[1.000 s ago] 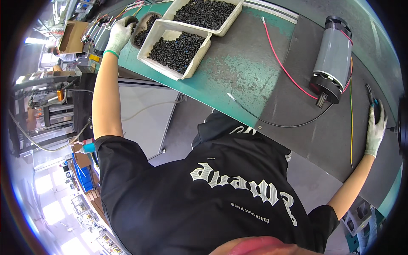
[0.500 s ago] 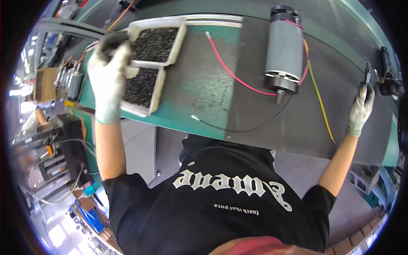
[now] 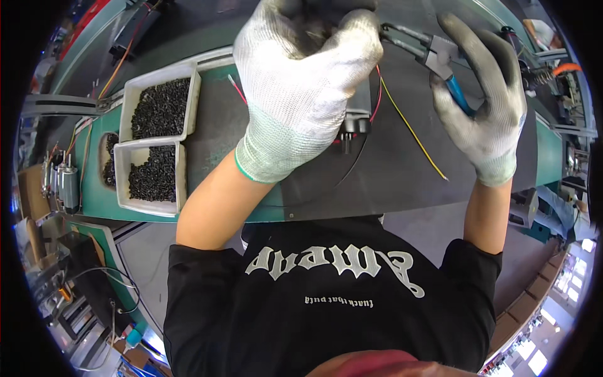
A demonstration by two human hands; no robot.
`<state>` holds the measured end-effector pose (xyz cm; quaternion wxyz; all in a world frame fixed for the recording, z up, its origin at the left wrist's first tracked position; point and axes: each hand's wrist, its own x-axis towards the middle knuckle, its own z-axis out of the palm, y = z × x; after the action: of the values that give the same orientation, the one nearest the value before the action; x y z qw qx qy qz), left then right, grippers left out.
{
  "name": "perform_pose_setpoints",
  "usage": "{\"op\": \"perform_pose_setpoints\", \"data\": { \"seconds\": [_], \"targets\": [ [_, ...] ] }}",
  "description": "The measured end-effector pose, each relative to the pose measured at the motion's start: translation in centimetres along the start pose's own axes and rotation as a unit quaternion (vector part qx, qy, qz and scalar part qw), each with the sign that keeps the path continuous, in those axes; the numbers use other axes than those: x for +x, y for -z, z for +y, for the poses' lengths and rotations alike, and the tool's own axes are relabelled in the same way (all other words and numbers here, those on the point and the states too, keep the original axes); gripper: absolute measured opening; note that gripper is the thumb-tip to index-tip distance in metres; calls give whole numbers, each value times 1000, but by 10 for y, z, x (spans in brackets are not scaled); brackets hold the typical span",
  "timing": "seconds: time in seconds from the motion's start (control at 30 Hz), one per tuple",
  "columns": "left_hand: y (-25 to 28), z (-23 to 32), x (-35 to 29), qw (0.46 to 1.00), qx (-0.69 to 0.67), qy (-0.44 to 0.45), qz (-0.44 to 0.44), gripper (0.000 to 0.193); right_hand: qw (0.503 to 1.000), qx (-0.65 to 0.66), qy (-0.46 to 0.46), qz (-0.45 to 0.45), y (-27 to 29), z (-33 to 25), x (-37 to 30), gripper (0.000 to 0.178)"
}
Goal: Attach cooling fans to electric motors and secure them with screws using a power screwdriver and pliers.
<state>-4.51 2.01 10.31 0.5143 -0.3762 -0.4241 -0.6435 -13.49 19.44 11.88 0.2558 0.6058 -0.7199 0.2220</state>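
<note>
My left hand [image 3: 301, 94], in a white knit glove with dark fingertips, is raised over the bench in front of the motor. Its fingers curl together; whatever is between them is hidden. My right hand [image 3: 490, 107], gloved alike, holds a pair of pliers [image 3: 441, 58] with a blue handle and thin jaws pointing left, toward the left hand. The fingers of that hand sit loosely around the handle. Behind the left hand, the grey cylindrical motor [image 3: 360, 103] shows only its lower end and its shaft.
Two white trays [image 3: 182, 166] of small black parts stand at the left, beside a further heap of black parts [image 3: 110, 160]. A yellow wire [image 3: 414, 135], a red wire [image 3: 237, 89] and a black wire [image 3: 357, 162] lie on the bench. Small motors [image 3: 66, 182] stand far left.
My left hand has moved from above the trays to the middle, over the motor. The right hand has come inward from the right with the pliers. The view has shifted.
</note>
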Motion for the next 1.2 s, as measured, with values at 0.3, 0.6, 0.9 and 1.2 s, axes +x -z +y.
{"op": "perform_pose_setpoints", "data": {
  "seconds": [0.3,0.6,0.9,1.2],
  "targets": [
    [-20,78,-32,845,225,420,242,15,994,-89,31,-49,36,-66,12,57],
    [-24,110,-33,855,276,391,201,14,993,-111,34,-32,38,-91,7,58],
    [-24,102,-34,859,278,371,218,14,996,-80,10,-40,41,-87,8,59],
    [-11,55,-42,856,227,397,242,14,992,-109,-1,-56,17,-39,9,50]
  ]
}}
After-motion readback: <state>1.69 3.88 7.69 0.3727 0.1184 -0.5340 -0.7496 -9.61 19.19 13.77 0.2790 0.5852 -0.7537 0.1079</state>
